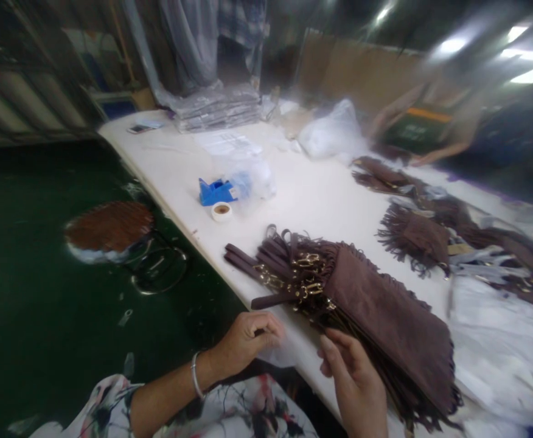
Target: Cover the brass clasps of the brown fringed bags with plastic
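Observation:
A stack of brown suede fringed bags (376,310) with gold clasps and straps lies on the white table (312,201) in front of me. My left hand (243,344) hovers at the table's near edge, fingers curled in a pinch just below a brown strap end (271,300); what it pinches is too small to make out. My right hand (355,380) rests against the near side of the stack, fingers bent, touching the fringe.
A blue tape dispenser (216,191) and a tape roll (221,211) sit mid-table. More brown fringed pieces (412,237) lie to the right, clear plastic bags (333,131) behind. A round stool (109,228) stands on the green floor at left. Another person's arms (412,115) reach in at the far right.

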The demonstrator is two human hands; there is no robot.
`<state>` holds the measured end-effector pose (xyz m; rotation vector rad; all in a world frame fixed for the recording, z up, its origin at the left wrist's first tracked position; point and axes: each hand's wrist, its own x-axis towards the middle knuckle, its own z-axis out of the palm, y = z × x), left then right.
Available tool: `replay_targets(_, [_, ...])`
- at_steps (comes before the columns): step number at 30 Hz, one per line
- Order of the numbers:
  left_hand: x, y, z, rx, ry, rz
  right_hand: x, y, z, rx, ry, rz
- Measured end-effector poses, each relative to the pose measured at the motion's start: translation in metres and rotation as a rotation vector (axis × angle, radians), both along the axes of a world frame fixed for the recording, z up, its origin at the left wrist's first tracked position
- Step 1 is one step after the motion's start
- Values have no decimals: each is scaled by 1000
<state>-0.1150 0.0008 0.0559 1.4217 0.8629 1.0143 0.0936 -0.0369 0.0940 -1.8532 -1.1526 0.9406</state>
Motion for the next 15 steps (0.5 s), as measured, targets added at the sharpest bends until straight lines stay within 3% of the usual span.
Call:
replay_targets(6, [-3,17,-4,23,69,0,-8,24,-12,36,-45,-57])
replay_targets(9, [-4,23,-3,45,103,-14,-15,35,-15,2,-197,-54])
replay_targets(12, [-5,27,-1,74,131,-19,-17,41,-16,67,-360,-32])
replay_targets(15, [-7,28,-2,111,176,-7,-17,40,-15,84,-333,-19])
